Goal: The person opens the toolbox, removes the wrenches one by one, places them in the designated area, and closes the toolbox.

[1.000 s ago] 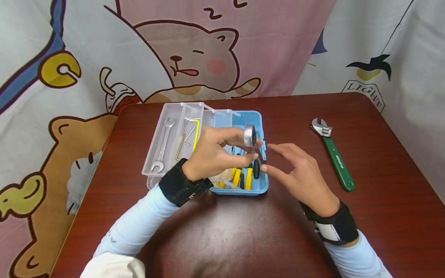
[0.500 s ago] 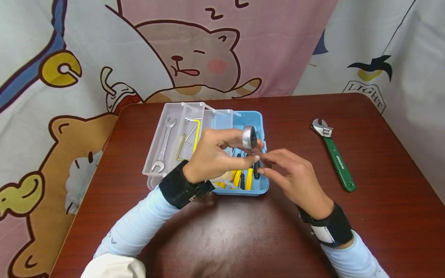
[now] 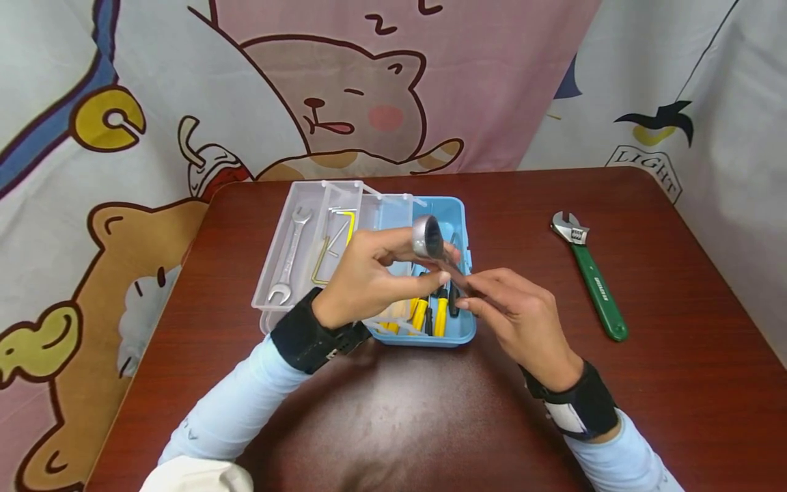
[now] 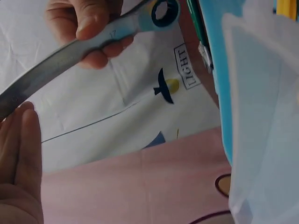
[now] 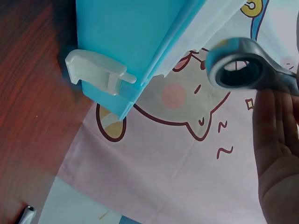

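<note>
A metal ring spanner [image 3: 421, 236] is held between both hands over the toolbox. My left hand [image 3: 369, 280] holds its shaft between thumb and fingers, near the raised ring end. My right hand [image 3: 530, 321] pinches the lower end with thumb and fingertips. In the left wrist view the spanner [image 4: 51, 67] is slightly curved and marked 17, and the thumb of the upper hand [image 4: 91, 18] presses on it beside a ring. The right wrist view shows the other ring [image 5: 267, 70] against straight fingers.
The light-blue toolbox [image 3: 458, 336] holds yellow and black handled tools. Its clear tray [image 3: 273, 249] bears an open-ended spanner [image 3: 292, 246] and several hex keys [image 3: 321, 263]. A green-handled adjustable wrench [image 3: 593, 280] lies on the brown table [image 3: 676, 287] at right.
My right hand has come left and now pinches the spanner's lower end. The spanner's upper ring has tilted and shifted left, with my left hand moving slightly left too.
</note>
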A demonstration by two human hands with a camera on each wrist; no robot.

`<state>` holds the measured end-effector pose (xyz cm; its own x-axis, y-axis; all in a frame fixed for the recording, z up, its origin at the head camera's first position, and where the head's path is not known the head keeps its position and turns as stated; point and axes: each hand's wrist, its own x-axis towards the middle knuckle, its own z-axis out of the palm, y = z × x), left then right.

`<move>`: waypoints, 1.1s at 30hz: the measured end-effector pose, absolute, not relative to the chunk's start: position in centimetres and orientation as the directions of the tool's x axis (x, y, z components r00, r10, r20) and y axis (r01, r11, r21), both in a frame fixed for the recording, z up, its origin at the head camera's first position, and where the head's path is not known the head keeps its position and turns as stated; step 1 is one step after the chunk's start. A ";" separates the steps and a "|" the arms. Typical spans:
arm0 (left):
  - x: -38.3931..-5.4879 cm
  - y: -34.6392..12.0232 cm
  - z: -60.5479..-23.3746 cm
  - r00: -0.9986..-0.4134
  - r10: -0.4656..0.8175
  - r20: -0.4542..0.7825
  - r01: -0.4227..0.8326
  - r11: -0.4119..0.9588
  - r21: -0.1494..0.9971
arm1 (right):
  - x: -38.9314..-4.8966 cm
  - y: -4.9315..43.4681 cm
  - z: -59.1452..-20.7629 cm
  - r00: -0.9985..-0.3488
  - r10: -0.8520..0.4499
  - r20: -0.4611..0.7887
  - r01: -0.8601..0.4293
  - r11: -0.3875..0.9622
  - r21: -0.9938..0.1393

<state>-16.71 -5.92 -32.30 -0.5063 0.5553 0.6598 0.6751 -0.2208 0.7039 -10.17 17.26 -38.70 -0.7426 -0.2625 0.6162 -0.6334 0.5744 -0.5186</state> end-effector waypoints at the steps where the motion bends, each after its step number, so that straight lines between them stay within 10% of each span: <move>1: -16.6 -6.1 -32.3 -0.514 0.550 0.658 0.684 -0.200 0.701 | -10.2 17.2 -38.7 -0.742 -0.258 0.618 -0.631 0.580 -0.515; 33: -13.9 -14.4 -35.0 -0.693 0.202 0.693 0.714 0.053 0.698 | -10.4 19.3 -37.9 -0.788 -0.008 0.616 -0.427 0.729 -0.535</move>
